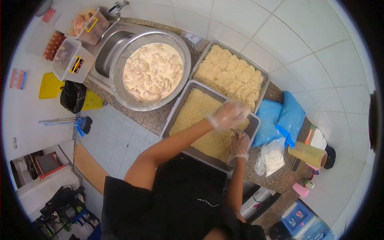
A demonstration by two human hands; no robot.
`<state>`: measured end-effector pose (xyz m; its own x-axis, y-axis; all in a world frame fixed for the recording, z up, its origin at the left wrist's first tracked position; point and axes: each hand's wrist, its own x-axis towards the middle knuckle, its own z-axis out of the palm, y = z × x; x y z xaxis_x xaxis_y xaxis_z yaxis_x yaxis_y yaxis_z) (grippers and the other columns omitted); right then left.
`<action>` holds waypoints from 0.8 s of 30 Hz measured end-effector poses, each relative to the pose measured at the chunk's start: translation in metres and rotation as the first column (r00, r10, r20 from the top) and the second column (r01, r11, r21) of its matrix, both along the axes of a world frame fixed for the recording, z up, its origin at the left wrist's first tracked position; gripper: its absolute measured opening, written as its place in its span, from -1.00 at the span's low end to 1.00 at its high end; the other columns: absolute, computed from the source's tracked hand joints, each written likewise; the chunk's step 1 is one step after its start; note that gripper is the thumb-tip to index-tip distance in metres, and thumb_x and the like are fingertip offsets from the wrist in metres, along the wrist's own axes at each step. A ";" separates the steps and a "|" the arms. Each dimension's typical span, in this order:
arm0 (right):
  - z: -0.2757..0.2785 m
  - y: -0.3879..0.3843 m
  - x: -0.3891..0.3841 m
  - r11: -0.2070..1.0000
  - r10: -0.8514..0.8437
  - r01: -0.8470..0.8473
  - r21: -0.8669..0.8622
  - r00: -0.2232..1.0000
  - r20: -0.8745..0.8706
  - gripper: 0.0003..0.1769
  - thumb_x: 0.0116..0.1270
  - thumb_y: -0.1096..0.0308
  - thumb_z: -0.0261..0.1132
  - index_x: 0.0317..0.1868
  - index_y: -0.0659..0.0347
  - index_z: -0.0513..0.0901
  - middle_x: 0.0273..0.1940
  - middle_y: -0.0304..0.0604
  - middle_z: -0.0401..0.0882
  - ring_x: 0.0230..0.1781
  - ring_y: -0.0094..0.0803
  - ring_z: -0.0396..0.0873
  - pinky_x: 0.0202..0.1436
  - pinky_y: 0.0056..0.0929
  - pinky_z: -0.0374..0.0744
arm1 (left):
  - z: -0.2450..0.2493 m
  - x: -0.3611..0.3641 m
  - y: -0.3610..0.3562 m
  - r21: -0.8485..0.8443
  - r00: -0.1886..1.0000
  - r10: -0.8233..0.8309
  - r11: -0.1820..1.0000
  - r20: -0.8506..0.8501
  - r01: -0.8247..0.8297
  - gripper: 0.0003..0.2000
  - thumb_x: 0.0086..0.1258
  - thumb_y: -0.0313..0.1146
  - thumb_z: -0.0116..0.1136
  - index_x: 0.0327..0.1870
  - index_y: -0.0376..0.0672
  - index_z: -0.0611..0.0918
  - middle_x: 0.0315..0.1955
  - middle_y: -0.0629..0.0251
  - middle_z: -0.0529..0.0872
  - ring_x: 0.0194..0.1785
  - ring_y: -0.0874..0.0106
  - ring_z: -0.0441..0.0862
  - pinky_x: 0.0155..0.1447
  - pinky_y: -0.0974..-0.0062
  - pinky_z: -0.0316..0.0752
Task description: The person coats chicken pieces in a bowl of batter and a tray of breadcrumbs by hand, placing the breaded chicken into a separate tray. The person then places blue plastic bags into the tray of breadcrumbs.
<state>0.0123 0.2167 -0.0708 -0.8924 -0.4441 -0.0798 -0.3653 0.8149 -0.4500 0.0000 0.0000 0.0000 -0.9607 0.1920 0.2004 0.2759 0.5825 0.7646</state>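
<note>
Both hands wear clear plastic gloves over a grey tray (169,125) filled with pale yellow breadcrumbs (200,106). My left hand (230,115) is above the tray's right part, near its far rim. Motion smears its fingers. Lower down, my right hand (240,145) reaches into the crumbs at the right end, its fingers curled together; what they hold, if anything, is hidden. Behind this tray, a second tray (267,82) contains breaded pieces (228,70) packed side by side. To the left, a large metal bowl (116,86) holds raw chicken pieces (154,72) in a creamy liquid.
Blue plastic bags (276,118) and a clear bag of white powder (274,158) lie right of the trays. A plastic wrap roll (307,155) is beyond them. The sink (110,52) and plastic tubs (74,60) are at left. Tiled wall (296,36) borders the counter.
</note>
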 end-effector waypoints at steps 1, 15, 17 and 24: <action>0.006 -0.004 0.000 0.951 -0.087 0.158 -0.266 0.961 0.261 -0.59 0.11 0.22 0.32 -0.01 0.15 0.65 -0.16 0.03 0.67 -0.16 -0.18 0.65 -0.09 -0.15 0.55 | -0.001 -0.003 -0.005 -0.014 1.000 0.013 1.000 -0.006 -0.013 -0.74 0.36 -0.24 0.03 -0.01 -0.11 0.55 -0.22 0.02 0.62 -0.11 0.06 0.57 0.03 0.11 0.39; 0.088 -0.389 -0.010 0.920 0.384 -0.391 0.002 0.904 0.187 -0.63 0.16 0.15 0.24 -0.07 0.13 0.64 -0.20 0.09 0.65 -0.07 0.03 0.60 0.05 -0.09 0.51 | 0.032 0.175 -0.191 0.221 0.798 0.591 0.768 0.118 -0.602 -0.83 0.25 -0.50 0.13 -0.16 -0.20 0.65 -0.32 0.09 0.72 -0.25 0.19 0.68 -0.14 0.34 0.53; 0.057 -0.438 -0.006 0.917 0.370 -0.388 0.091 0.914 0.167 -0.65 0.18 0.16 0.22 -0.11 0.18 0.66 -0.16 0.07 0.65 -0.05 -0.02 0.61 0.05 -0.13 0.53 | 0.039 0.186 -0.214 0.158 0.756 0.651 0.742 0.065 -0.652 -0.84 0.26 -0.50 0.13 -0.17 -0.22 0.66 -0.31 0.08 0.73 -0.27 0.22 0.69 -0.14 0.36 0.53; 0.015 -0.478 -0.011 0.880 0.399 -0.406 0.247 0.913 0.082 -0.66 0.13 0.16 0.31 -0.22 0.25 0.70 -0.19 0.11 0.67 -0.15 -0.03 0.66 -0.05 -0.15 0.59 | 0.040 0.190 -0.300 -0.049 0.616 0.771 0.630 0.159 -0.775 -0.82 0.22 -0.48 0.12 -0.17 -0.25 0.64 -0.34 0.00 0.69 -0.24 0.10 0.66 -0.11 0.23 0.52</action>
<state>0.0008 -0.2613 -0.0558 -0.6367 -0.7260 -0.2599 -0.6765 0.6876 -0.2636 0.1903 -0.3002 0.0405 -0.7685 -0.6389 0.0350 -0.3872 0.5080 0.7694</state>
